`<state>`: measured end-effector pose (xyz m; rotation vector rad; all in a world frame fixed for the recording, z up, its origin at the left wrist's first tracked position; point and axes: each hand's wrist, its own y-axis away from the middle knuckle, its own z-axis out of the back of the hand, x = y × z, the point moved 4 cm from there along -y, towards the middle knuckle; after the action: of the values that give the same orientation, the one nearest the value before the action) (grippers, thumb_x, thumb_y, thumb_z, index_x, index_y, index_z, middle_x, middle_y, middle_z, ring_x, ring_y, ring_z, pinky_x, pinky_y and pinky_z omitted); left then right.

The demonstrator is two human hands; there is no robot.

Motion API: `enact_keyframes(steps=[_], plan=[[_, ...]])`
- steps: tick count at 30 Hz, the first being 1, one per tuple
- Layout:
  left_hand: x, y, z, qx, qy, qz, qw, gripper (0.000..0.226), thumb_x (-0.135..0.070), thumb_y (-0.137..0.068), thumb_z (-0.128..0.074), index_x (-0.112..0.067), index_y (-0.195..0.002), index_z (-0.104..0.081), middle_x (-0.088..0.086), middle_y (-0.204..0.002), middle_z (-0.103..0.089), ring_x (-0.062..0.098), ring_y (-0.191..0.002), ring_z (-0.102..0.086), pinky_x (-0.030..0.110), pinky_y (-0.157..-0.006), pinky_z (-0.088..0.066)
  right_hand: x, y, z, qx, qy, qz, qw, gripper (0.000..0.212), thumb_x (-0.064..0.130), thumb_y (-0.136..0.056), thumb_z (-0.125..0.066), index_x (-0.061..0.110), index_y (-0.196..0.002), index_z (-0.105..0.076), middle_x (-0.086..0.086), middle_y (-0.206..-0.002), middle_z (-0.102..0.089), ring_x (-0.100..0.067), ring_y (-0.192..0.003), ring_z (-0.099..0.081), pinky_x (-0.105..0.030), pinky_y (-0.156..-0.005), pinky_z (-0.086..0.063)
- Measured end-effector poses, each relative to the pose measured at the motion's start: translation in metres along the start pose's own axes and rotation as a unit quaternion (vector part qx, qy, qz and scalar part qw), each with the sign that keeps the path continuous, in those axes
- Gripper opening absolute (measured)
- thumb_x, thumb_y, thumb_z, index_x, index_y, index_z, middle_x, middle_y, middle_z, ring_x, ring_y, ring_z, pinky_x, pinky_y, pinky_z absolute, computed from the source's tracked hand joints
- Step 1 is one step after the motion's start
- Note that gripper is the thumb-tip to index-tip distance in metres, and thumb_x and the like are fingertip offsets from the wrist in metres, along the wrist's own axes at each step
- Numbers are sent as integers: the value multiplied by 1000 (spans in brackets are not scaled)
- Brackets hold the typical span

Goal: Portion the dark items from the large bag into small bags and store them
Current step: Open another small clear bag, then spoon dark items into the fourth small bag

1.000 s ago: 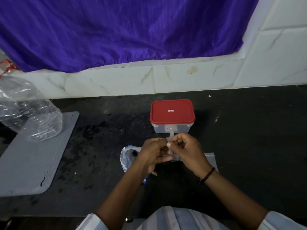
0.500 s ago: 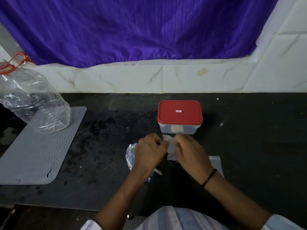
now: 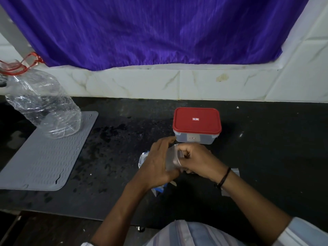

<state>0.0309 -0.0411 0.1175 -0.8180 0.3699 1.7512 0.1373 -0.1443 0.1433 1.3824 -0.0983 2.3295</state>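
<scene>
Holding a small clear plastic zip bag (image 3: 173,159) between them, both hands work just above the black stone counter (image 3: 266,157). The left hand (image 3: 158,162) cups the bag from the left with its fingers curled loosely around the film, thumb up near the bag's top edge. The right hand (image 3: 197,159) has its fingers bent and pinched on the bag's right edge, a black band on its wrist. Whether anything dark is inside the bag cannot be told. Under the left hand lies a crumpled clear and blue plastic bag (image 3: 143,159) on the counter, mostly hidden. Just beyond the hands stands a rectangular clear plastic box with a red lid (image 3: 197,121), the lid on. Flat clear plastic (image 3: 235,172) shows beneath the right wrist. Well to the left a grey ribbed rubber mat (image 3: 46,157) carries a crushed clear plastic bottle (image 3: 42,105) lying tilted on its far end. A purple curtain (image 3: 159,29) hangs over the white marble-patterned wall tiles (image 3: 134,84).
</scene>
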Motion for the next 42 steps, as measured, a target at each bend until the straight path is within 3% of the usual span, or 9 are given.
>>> enact_keyframes(steps=[4,8,14,20,25,30,34,37,42], plan=[[3,5,1,-54,-19,-32,998,67,-37,-72,-82,-19,-129,-53,-15,-122,-55,1,-110,-52,18,-94,-42,18,-8,-10,25,18,54,998,40,11,-88,-65,47,-72,-62,17,-57,-60,2,-56,-58,-21,-56,-46],[13,14,6,-90,-34,-28,995,52,-37,-73,-77,-19,-118,-59,-16,-111,-59,-1,-99,-56,17,-87,-45,28,-12,-20,23,69,73,995,13,28,-92,-62,30,-95,-75,17,-73,-68,2,-71,-61,-18,-64,-45],[21,25,15,-133,-15,11,991,25,-34,-77,-64,-19,-97,-60,-11,-88,-64,5,-77,-61,21,-65,-49,31,-16,-40,62,186,80,977,26,39,-98,-49,28,-112,-69,3,-99,-51,-6,-89,-51,-12,-68,-35],[67,46,33,-256,44,285,923,21,-37,-84,-73,-26,-94,-58,-11,-86,-63,5,-80,-62,24,-66,-49,19,-9,-30,-84,130,87,984,22,47,-94,-50,29,-106,-56,10,-100,-50,-2,-89,-53,-23,-78,-49],[95,68,16,-215,136,437,863,40,-48,-82,-73,-19,-105,-60,-1,-100,-66,19,-94,-64,33,-77,-49,-30,14,-58,-12,268,-3,963,47,66,-87,-48,31,-116,-37,8,-111,-50,-8,-93,-55,-26,-74,-52],[98,66,-7,-168,188,464,849,67,-71,-57,-76,-26,-104,-66,-6,-96,-73,13,-88,-71,38,-78,-60,-44,15,-80,-17,301,37,953,32,50,-95,-48,29,-116,-37,11,-92,-53,-4,-74,-56,-20,-61,-49],[111,58,-18,-184,221,463,839,66,-55,-52,-83,-20,-105,-67,0,-96,-75,14,-83,-74,41,-71,-63,-45,7,-86,-37,310,65,948,14,32,-102,-39,24,-112,-46,10,-85,-51,-4,-68,-49,-15,-54,-38],[112,48,-21,-185,216,468,837,54,-38,-54,-81,-16,-101,-66,6,-93,-74,19,-80,-74,44,-67,-64,-48,2,-84,-76,325,63,941,15,27,-100,-39,25,-108,-52,6,-87,-60,-7,-70,-57,-23,-60,-51],[68,32,-7,-244,112,392,880,28,-15,-78,-71,-18,-97,-50,-1,-87,-63,10,-74,-62,23,-54,-46,-52,-1,-81,-117,349,54,928,13,25,-93,-50,24,-101,-61,3,-79,-66,-12,-65,-62,-27,-54,-52]])
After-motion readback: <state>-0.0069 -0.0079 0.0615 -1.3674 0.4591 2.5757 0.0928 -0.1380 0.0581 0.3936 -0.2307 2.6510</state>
